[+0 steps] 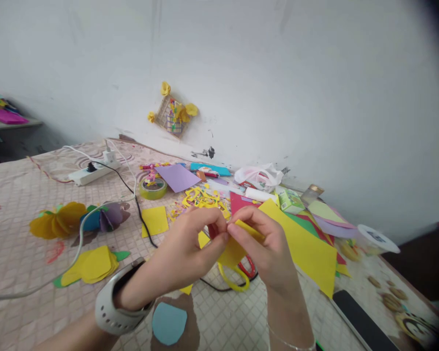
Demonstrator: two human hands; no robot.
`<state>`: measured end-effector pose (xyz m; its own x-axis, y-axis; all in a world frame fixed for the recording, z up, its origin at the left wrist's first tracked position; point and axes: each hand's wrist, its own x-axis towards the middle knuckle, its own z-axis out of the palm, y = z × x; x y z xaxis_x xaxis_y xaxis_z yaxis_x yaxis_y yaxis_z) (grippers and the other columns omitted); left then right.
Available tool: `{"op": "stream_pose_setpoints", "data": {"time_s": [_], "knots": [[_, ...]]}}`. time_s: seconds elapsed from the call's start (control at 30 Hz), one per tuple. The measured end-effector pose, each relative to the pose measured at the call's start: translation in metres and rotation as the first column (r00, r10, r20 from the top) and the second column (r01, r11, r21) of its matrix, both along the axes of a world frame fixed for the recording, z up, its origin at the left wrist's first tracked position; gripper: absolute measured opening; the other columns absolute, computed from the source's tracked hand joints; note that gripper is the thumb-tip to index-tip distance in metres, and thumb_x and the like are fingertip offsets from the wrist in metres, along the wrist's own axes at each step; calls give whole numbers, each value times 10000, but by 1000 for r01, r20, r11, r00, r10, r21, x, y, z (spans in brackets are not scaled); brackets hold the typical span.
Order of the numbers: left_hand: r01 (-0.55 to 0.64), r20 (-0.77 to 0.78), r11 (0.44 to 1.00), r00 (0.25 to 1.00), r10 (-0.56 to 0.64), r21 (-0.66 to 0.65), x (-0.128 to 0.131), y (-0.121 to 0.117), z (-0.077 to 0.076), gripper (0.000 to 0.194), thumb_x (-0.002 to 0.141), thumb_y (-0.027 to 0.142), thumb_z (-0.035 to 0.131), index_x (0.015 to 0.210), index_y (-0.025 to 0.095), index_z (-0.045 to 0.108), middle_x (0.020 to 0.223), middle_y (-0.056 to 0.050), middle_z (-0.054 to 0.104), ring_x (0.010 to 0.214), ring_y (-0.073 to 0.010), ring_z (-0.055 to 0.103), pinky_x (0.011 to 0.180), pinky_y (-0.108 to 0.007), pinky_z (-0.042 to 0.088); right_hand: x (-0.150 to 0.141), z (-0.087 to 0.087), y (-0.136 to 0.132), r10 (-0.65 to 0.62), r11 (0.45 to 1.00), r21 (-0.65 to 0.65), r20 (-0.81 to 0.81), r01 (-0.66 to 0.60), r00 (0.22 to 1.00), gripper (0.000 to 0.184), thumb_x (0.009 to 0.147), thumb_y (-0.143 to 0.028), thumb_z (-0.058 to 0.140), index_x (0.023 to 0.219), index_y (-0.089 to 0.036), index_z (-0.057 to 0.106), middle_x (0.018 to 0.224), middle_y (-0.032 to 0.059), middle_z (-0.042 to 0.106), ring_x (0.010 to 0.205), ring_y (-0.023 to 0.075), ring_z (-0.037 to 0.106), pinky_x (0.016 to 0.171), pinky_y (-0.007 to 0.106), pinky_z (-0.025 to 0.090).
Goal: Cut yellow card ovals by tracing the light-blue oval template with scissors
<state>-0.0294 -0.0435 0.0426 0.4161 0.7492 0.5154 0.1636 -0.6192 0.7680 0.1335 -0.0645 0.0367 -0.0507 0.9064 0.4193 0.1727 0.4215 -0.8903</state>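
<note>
Far left, you've got those puffy paper shapes sitting right by the white cable, so a tug on that line could drag or squash them. The power strip is farther back. Closer in, the yellow petal stack is loose and near your watch, and I'd guess a careless swing of that wrist could scatter it.

Your left hand has thumb and forefinger pinched on the left edge of the yellow piece, though the overlap hides how much paper they've caught. The blue cutout lies flat below that wrist, easy to drag with a sleeve or strap imo.

The piece itself is up in the air between both hands, above the scissors. Drop it and it probably lands on those handles. Your right hand has thumb and fingers clamped around the piece's other side, fingertips nearly meeting the left ones. Thin-looking stuff, so squeezing too hard or pulling unevenly might crease or tear it, and a lazy pinch could let it slip.

Past that, the big yellow sheet has a corner by the phone, so sliding the phone could bend it.
</note>
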Motion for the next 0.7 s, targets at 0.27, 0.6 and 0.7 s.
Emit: {"op": "stream_pose_setpoints", "data": {"time_s": [0.27, 0.6, 0.7], "knots": [[-37, 61, 999, 997, 37, 11, 3, -1, 0, 142, 829, 128, 514, 698, 167, 552, 652, 25, 579, 621, -110, 531, 591, -237, 412, 2, 1, 1, -8, 1000, -11, 43, 8, 999, 86, 868, -254, 634, 784, -237, 622, 730, -41, 617, 703, 131, 554, 639, 243, 423], [-49, 37, 998, 998, 48, 37, 0, -1, -2, 157, 820, 120, 504, 676, 178, 527, 639, 28, 561, 623, -112, 517, 593, -239, 401, 7, 0, 1, -129, 990, 51, -66, 132, 989, 113, 867, -286, 666, 770, -230, 650, 677, -36, 599, 619, 122, 522, 557, 221, 418], [-44, 47, 998, 998, 42, 33, -3, -1, -2, 159, 818, 110, 504, 681, 184, 532, 651, 25, 565, 638, -118, 522, 605, -244, 407, 17, 1, 0, -197, 969, 109, -189, 220, 962, 108, 857, -286, 687, 760, -241, 668, 678, -29, 609, 620, 131, 525, 546, 221, 423]]}}
